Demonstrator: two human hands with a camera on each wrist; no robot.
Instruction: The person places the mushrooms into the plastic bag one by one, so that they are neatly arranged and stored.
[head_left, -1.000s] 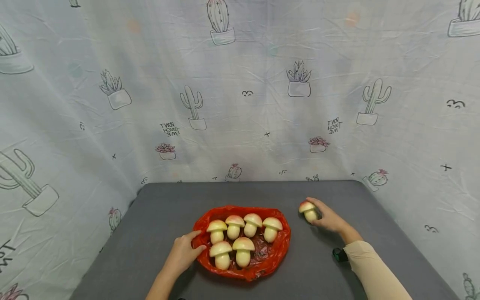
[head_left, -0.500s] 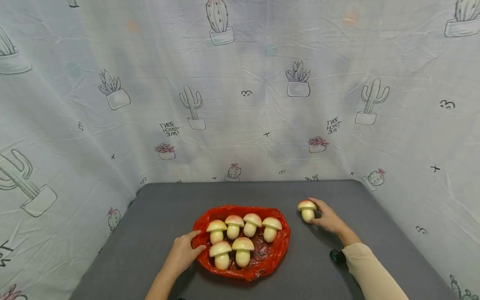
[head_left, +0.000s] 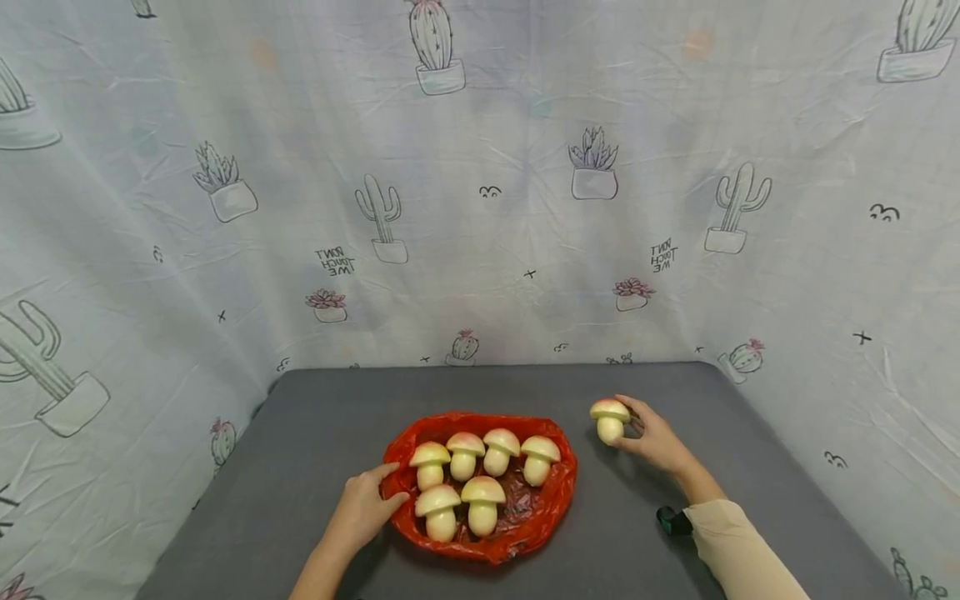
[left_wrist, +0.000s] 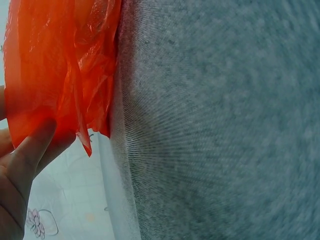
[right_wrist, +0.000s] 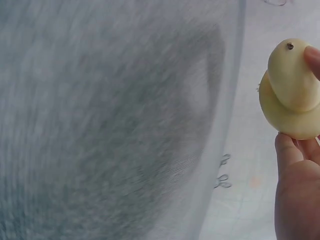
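Note:
In the head view my left hand (head_left: 362,510) grips the left rim of a red plastic bag (head_left: 551,533), which lies opened out on the table. Thumb and fingers pinch the thin plastic (left_wrist: 45,60) from both sides in the left wrist view. Several pale toy mushrooms (head_left: 483,493) with faintly reddened caps lie inside the bag in two rows. To the right of the bag, my right hand (head_left: 660,442) holds another toy mushroom (head_left: 610,427), cap up. The right wrist view shows this mushroom's stem (right_wrist: 292,75) between thumb and fingers, with a small dark spot at the stem's end.
A grey cloth-covered table (head_left: 337,400) lies beneath everything. Behind and beside it hangs a pale curtain (head_left: 480,233) printed with cacti. A dark green object (head_left: 672,521), perhaps a wrist strap part, shows by the right sleeve (head_left: 738,546).
My right hand has turned its mushroom from leaning to nearly upright and shifted it slightly left. The left hand keeps its grip on the bag's rim.

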